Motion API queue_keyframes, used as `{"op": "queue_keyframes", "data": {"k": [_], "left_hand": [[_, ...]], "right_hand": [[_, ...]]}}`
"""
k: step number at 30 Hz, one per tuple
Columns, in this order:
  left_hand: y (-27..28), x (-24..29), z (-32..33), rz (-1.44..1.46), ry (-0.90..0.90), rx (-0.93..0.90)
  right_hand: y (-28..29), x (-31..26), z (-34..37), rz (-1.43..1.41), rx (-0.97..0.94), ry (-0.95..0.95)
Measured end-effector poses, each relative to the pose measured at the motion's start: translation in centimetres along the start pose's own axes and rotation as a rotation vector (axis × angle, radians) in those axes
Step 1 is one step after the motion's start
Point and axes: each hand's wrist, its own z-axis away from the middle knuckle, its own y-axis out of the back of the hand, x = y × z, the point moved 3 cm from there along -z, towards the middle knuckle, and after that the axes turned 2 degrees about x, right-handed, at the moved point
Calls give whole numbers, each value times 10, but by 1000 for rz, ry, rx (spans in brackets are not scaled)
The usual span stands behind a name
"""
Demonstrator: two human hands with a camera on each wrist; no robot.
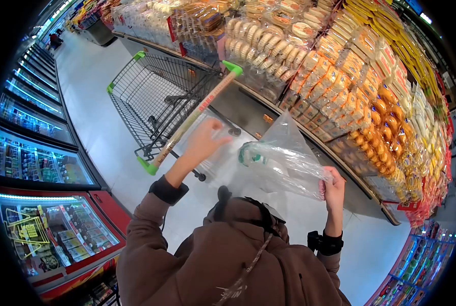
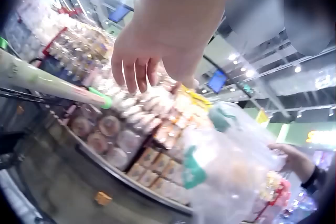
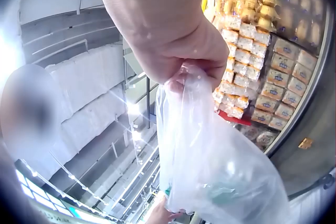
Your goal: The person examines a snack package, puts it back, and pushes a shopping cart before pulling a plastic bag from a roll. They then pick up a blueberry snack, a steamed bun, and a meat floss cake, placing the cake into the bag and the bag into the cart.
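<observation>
A clear plastic bag (image 1: 284,166) with a green print hangs in front of the person's body. My right hand (image 1: 334,187) grips one gathered edge of it; the right wrist view shows the bunched plastic (image 3: 191,113) coming out below the curled fingers. The left hand (image 1: 205,143) is raised to the left of the bag, beside the cart handle, its fingers loosely bent. Nothing is held by that hand (image 2: 152,56) in the left wrist view, where the bag (image 2: 231,166) appears apart from it, lower right.
A wire shopping cart (image 1: 161,86) with a green-ended handle (image 1: 200,107) stands just ahead on the left. Ahead and to the right, a long display (image 1: 314,86) is piled with packaged baked goods. Glass-fronted coolers (image 1: 42,158) line the left side.
</observation>
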Motion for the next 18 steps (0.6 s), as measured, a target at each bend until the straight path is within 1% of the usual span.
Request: {"op": "queue_keyframes", "data": {"k": [1,3,5,6,7,9,13,14,18], "left_hand": [[7,-23,-1,-121,-6,165],[18,-64,-3,-431,38,238],[12,-107,6,-524,114,198],[11,-113,6,-569,151,178],[8,-120,8,-571,225,118],[3,-128,10,-572,368,-5],[-2,-122,10,-613,362,43],[-1,-121,10,-613,357,44],[-2,-111,17,-638,311,83]], "right_hand": [[1,1,-3,-44,11,10],[2,4,-8,-136,42,28],[-1,3,-9,-177,41,25],[-1,5,-10,-179,46,20],[0,6,-10,-182,51,16],[3,9,-10,-200,60,7],[18,20,-6,-233,46,-7],[21,22,-4,-231,46,14],[36,28,2,-228,48,-27]]}}
